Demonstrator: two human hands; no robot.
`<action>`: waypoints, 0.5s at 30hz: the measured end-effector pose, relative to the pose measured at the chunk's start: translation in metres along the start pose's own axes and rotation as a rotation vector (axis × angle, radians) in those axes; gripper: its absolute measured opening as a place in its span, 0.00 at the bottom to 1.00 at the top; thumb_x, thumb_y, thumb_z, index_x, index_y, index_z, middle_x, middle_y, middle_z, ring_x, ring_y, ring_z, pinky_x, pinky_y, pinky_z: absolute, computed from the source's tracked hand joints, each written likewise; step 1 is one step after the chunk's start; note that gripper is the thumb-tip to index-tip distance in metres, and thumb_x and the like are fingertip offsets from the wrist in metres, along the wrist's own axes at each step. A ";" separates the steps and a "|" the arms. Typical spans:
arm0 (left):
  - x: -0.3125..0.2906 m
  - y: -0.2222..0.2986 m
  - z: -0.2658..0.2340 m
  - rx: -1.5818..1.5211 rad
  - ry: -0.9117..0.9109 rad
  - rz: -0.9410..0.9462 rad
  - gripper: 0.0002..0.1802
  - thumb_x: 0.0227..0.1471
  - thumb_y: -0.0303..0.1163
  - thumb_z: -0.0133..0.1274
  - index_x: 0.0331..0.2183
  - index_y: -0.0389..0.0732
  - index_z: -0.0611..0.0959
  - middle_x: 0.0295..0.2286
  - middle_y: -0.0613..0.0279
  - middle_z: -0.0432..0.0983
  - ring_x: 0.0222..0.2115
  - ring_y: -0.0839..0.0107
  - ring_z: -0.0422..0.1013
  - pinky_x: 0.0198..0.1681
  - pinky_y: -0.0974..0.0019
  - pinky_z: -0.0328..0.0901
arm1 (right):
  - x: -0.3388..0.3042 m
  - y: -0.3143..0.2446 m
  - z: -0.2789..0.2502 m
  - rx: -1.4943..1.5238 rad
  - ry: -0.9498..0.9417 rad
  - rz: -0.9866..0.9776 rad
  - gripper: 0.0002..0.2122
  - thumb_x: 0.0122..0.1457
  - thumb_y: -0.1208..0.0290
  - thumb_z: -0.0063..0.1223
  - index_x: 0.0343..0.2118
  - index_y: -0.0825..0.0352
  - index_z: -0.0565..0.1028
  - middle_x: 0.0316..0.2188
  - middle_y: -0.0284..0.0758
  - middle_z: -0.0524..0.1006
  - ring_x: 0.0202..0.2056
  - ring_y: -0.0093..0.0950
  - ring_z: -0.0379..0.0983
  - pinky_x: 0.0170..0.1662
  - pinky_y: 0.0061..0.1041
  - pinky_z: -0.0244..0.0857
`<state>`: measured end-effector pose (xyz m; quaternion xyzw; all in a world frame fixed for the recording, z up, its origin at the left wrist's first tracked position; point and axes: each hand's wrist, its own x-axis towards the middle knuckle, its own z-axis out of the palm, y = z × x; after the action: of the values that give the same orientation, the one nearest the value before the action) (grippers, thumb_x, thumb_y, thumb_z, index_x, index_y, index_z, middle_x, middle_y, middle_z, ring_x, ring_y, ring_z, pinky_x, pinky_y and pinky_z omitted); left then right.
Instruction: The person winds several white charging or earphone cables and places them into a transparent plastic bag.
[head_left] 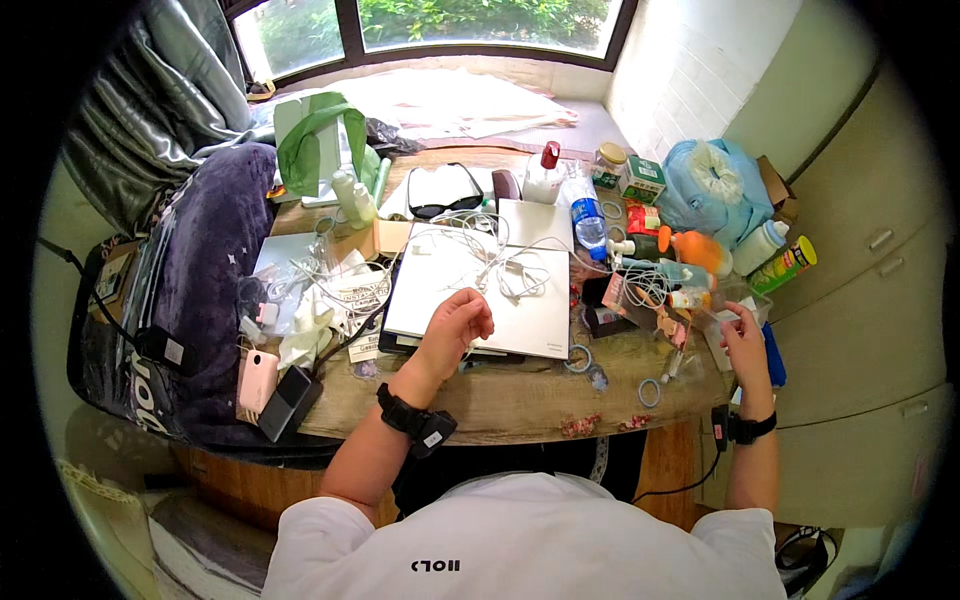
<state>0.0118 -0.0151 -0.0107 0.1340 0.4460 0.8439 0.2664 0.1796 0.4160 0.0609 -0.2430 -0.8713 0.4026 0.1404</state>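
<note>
My left hand (460,325) is above the front of a closed silver laptop (425,300), its fingers curled together. Whatever those fingers hold, if anything, is too small to make out. A tangle of white cables (500,265) lies across the laptop lid. At the right end of the table, my right hand (745,345) has its thumb and fingers drawn together beside some clear plastic packaging (712,325). I cannot make out what is between those fingertips. Near this hand are a coiled white cable (647,287) and an orange-capped bottle (690,298).
A pink power bank (258,380) and a dark power bank (290,403) lie at the table's left front. Hair ties (649,393) lie along the front. Behind stand a water bottle (588,225), a green box (643,178), a blue bag (712,190) and a green bag (310,150).
</note>
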 end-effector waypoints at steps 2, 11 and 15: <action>0.005 0.003 0.003 0.025 0.002 -0.004 0.09 0.58 0.35 0.45 0.28 0.42 0.74 0.24 0.66 0.72 0.26 0.77 0.68 0.33 0.73 0.63 | 0.002 -0.007 0.003 -0.001 -0.005 -0.003 0.18 0.59 0.71 0.49 0.53 0.64 0.68 0.24 0.28 0.68 0.24 0.18 0.64 0.27 0.19 0.60; 0.045 0.020 -0.013 0.351 0.262 -0.018 0.07 0.58 0.32 0.47 0.32 0.40 0.76 0.26 0.67 0.74 0.28 0.79 0.69 0.35 0.74 0.64 | -0.002 -0.058 0.035 0.088 -0.155 0.039 0.16 0.58 0.73 0.51 0.50 0.65 0.70 0.20 0.25 0.66 0.23 0.15 0.61 0.26 0.17 0.57; 0.063 0.023 -0.019 0.495 0.301 -0.033 0.06 0.57 0.30 0.48 0.34 0.38 0.76 0.28 0.65 0.75 0.30 0.78 0.69 0.36 0.74 0.64 | 0.000 -0.087 0.064 0.142 -0.379 -0.004 0.16 0.58 0.74 0.52 0.50 0.64 0.71 0.21 0.26 0.68 0.23 0.15 0.62 0.26 0.17 0.57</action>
<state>-0.0562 -0.0030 -0.0038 0.0610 0.6751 0.7152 0.1702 0.1240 0.3268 0.0870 -0.1504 -0.8521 0.5012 -0.0087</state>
